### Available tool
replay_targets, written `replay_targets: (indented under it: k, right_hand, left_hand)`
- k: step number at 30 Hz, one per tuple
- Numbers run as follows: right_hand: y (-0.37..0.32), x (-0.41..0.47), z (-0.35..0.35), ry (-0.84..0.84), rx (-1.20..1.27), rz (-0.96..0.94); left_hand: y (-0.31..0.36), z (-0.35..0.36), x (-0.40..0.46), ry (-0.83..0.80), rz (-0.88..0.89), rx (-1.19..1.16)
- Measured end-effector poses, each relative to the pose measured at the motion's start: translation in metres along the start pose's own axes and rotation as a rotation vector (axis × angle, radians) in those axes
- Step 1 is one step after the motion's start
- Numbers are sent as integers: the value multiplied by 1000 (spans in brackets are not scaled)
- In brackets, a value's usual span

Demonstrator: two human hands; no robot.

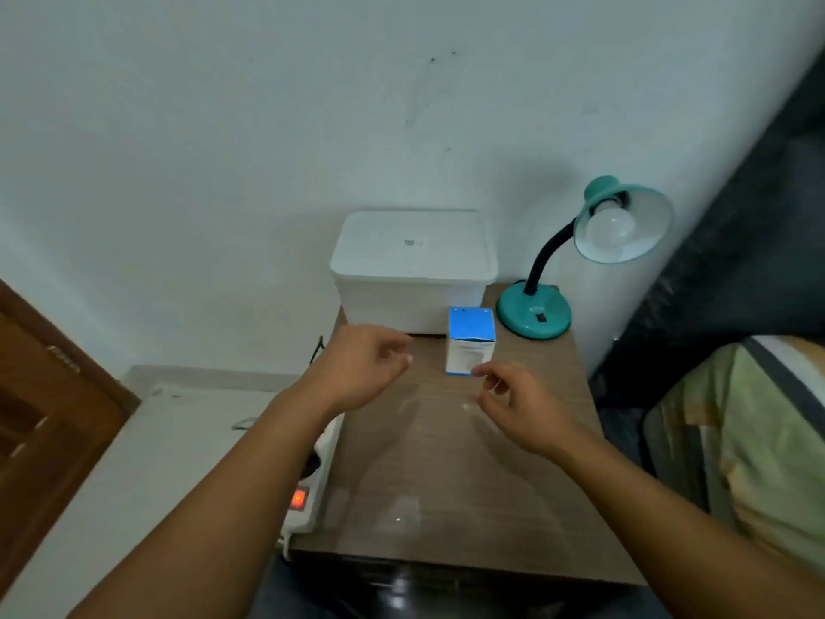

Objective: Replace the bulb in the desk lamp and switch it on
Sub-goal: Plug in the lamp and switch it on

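Note:
A teal desk lamp stands at the table's back right, its black gooseneck bent so the shade faces me. A white bulb sits in the shade, unlit. A blue and white bulb box stands upright in front of the lamp's base. My left hand hovers left of the box, fingers loosely curled, holding nothing. My right hand hovers just below the box, fingertips close to its lower edge, also holding nothing.
A white lidded plastic container sits at the back of the wooden table. A white power strip with a glowing red switch hangs at the table's left edge. A brown door is far left, a cushioned seat at right.

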State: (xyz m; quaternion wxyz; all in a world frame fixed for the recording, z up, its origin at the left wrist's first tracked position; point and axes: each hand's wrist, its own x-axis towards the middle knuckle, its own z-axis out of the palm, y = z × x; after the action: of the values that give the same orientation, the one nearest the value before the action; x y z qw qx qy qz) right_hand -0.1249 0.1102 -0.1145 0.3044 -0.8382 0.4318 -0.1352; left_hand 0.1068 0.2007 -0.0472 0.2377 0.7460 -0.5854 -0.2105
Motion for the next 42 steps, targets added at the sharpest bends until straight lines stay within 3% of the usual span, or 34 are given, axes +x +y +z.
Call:
replay_targets:
  k: [8,14,20,30,42]
  right_hand:
    - [74,-24,-35,99,-14,168]
    - [123,-11,-48,92,-36,234]
    - [149,30,-45,63,-46,229]
    - [177,98,-33,197,-87,117]
    - [192,108,-15,199,-135,-11]
  left_hand:
    - [58,105,46,-223,125,43]
    - [72,168,78,-257,220,104]
    - [67,206,107,-174,205,99]
    - [64,241,155,2,197,152]
    - [60,254,164,-18,182,188]
